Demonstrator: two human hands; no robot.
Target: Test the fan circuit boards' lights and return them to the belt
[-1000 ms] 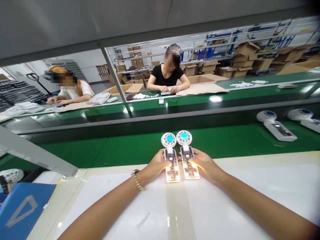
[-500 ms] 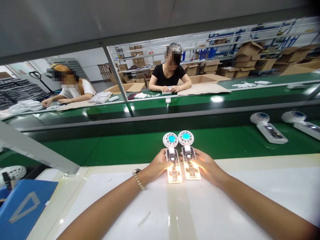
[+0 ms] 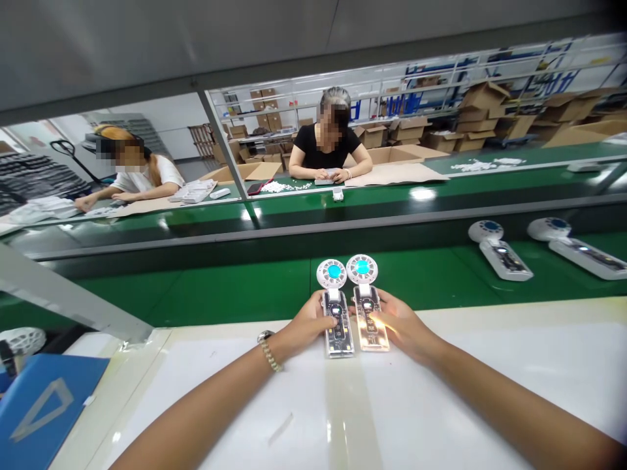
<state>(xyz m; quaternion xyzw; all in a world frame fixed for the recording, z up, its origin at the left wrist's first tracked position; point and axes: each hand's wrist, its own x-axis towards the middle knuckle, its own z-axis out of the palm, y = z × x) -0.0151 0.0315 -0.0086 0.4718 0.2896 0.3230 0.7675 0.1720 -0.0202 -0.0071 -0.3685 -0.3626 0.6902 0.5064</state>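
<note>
On the white table (image 3: 441, 405), smooth and shiny, two flat clear fans lie side by side at the far edge. Left hand (image 3: 306, 323) fingers hold the dark left fan (image 3: 337, 318). Right hand (image 3: 401, 326) fingers hold the glowing right fan (image 3: 368, 313). Each has a round white head with a blue middle.

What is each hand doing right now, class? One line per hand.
Left hand: closed on the unlit fan.
Right hand: closed on the glowing fan.
</note>
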